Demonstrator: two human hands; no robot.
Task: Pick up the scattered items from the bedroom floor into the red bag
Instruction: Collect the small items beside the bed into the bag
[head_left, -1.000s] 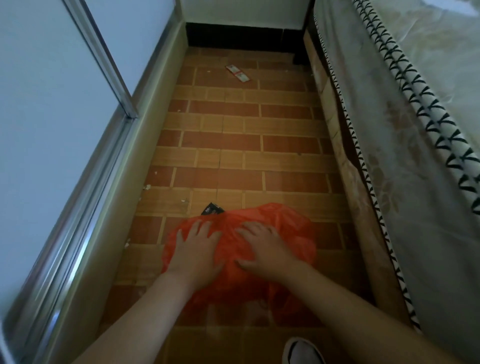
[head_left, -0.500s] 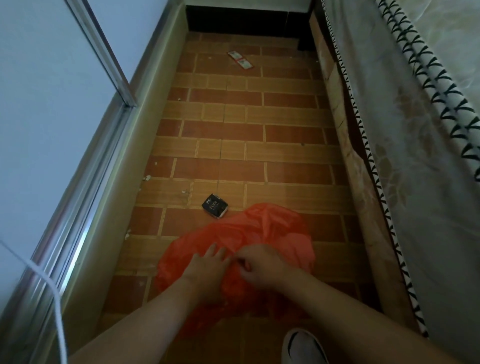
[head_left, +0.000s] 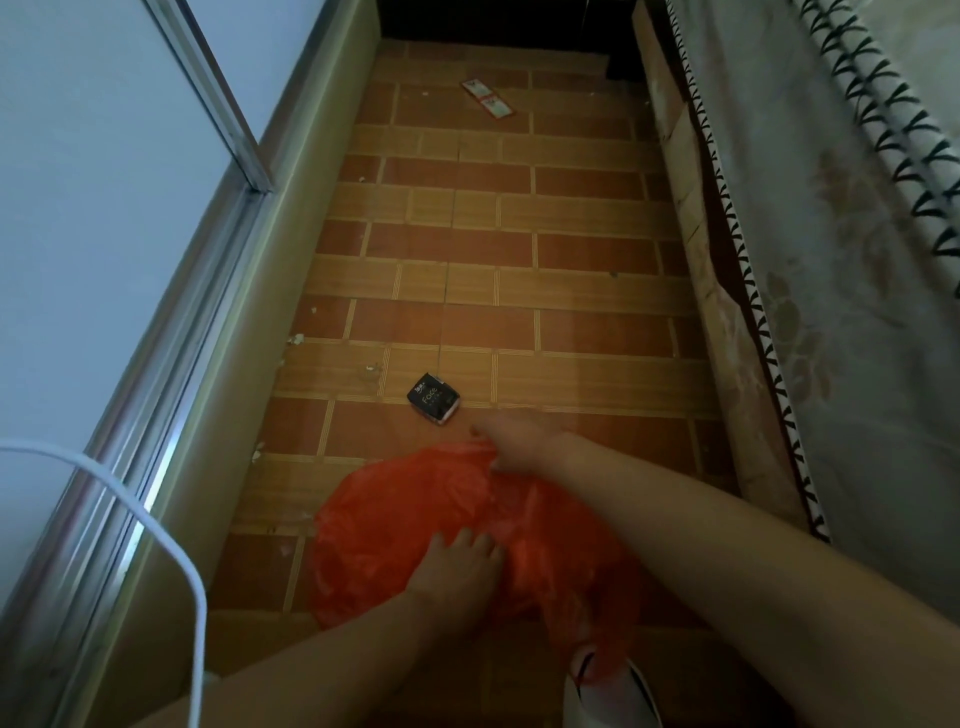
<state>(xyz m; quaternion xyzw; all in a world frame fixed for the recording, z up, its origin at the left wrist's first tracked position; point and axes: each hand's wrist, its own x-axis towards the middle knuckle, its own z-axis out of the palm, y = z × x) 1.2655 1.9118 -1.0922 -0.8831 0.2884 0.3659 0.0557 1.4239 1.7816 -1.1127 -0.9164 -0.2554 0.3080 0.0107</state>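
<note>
**Right hand leaves bag, reaches for black packet**

Since the earlier frames, the right hand (head_left: 511, 441) has come off the red bag (head_left: 415, 514) and stretched forward; both hands were together on the plastic half a second ago. The left hand (head_left: 457, 569) has stayed on the bag, pressing it to the floor (head_left: 571, 249) with fingers spread flat.

Grip state: the right hand is released, fingers extended, holding nothing. The left is likewise unclenched, resting on plastic, not pinching it.

The packet (head_left: 434, 399), black with white lettering, lies on the floor just ahead and left of the right fingertips, apart from them and just beyond the bag's far edge. A red-and-white wrapper (head_left: 487, 98) lies well beyond it, near the far wall. Small white scraps sit along the skirting to the left of the grip.

Step in hand, as judged: picking up the packet. It should go best with the fingers brought down over the short sides and closed firmly, since the wrap looks slick. The bag lies collapsed; its mouth cannot be made out, so the left hand will probably need to lift an edge open before the packet comes back.

Room: the floor strip is narrow, bounded by a sliding door frame (head_left: 171, 395) left of the grip and the bed (head_left: 831, 312) with hanging sheet to its right. Ahead of the grip the floor is open. A white cable (head_left: 156, 519) loops near the left forearm and could snag.
</note>
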